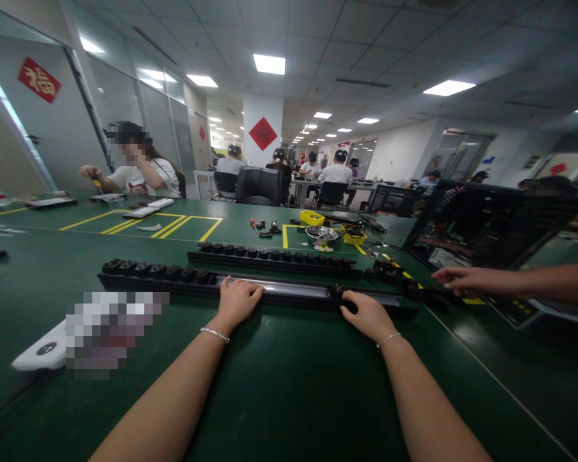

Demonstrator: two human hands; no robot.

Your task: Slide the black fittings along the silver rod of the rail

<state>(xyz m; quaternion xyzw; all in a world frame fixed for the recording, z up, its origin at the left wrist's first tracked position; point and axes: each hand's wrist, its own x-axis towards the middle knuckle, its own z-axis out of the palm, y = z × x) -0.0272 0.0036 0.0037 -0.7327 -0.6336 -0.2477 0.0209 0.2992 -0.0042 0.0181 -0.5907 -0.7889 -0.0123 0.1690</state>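
A long black power-strip housing (289, 295) lies across the table in front of me, with a shiny bare channel in its middle. Several black socket modules (157, 272) sit in a row along its left part. My left hand (238, 303) grips the near edge of the housing, fingers curled over the channel. Toward the right end, my right hand (368, 314) has its fingers closed at a single black socket module (336, 291) in the channel; the fingertips are partly hidden. Behind lies a second housing (274, 255), filled with a row of similar modules.
Loose black modules (390, 273) lie to the right, where another person's hand (462, 281) reaches in. A metal bowl (321, 235) and yellow bins (312, 219) stand farther back. A white device (43, 346) with a cable lies left. A co-worker (144, 170) sits across the table.
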